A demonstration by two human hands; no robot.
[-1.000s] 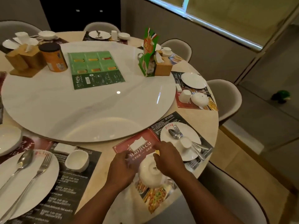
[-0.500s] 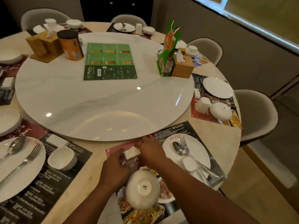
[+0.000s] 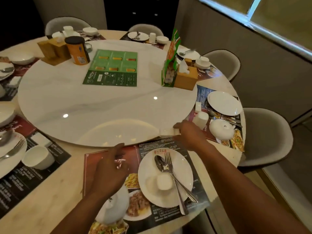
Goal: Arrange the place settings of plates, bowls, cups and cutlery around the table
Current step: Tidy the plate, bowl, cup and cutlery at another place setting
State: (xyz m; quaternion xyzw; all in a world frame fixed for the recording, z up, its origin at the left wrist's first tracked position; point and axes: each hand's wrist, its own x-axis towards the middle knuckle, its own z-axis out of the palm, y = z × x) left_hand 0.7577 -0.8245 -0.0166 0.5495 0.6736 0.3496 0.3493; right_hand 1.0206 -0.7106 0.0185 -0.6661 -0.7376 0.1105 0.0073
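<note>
Pinched in the right hand [image 3: 189, 134] was a small white packet [image 3: 166, 132], at the near right edge of the marble turntable [image 3: 101, 102]; the left hand [image 3: 109, 171] was loose, fingers half curled, grasping nothing.

At the near edge of the round table [image 3: 50, 200] lay a placemat [image 3: 104, 157] with one white plate [image 3: 152, 196]. On the plate were one spoon [image 3: 160, 163], one fork [image 3: 168, 159] and one small upside-down cup [image 3: 163, 182]. One overturned bowl [image 3: 112, 211] lay beside the plate, under the left wrist. Four grey chairs stood around the far and right sides.
</note>
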